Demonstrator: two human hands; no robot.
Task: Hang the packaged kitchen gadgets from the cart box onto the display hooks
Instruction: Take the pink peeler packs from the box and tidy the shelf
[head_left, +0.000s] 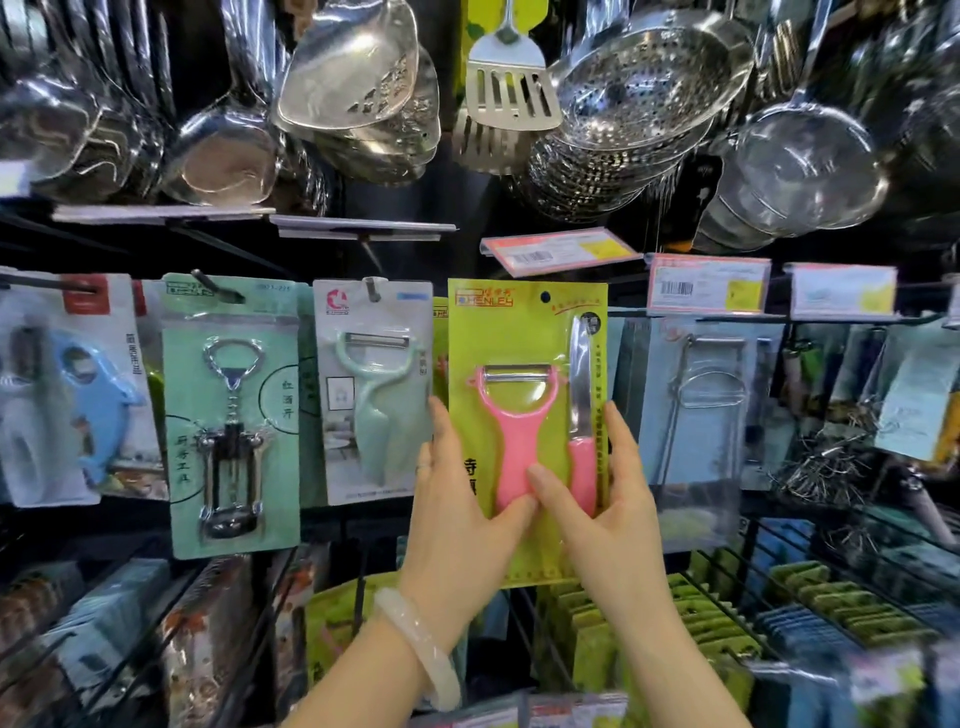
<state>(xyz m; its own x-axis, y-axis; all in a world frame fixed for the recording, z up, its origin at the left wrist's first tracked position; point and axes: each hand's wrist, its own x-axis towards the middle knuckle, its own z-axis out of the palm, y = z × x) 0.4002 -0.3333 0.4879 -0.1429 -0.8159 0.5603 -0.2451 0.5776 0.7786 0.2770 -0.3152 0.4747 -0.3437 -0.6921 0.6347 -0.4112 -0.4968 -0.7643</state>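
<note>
Both hands hold up a green peeler pack (524, 415) before the display: the left hand (457, 514) grips its left edge, the right hand (602, 514) its right edge, thumbs pressing the pink peeler. Just left hang a mint peeler pack (371, 389) and a corkscrew pack (231, 415).

Pack (524, 332): glossy green card under a clear plastic blister.
Peeler (517, 415): smooth pink plastic, shiny metal blade.
Knife (582, 410): bright metal blade, pink plastic handle.
Strainers (649, 83): polished, perforated metal.
Corkscrew (231, 436): chromed metal.
Bangle (421, 649): pale, translucent, glossy.
Racks (779, 587): dark wire.
</note>
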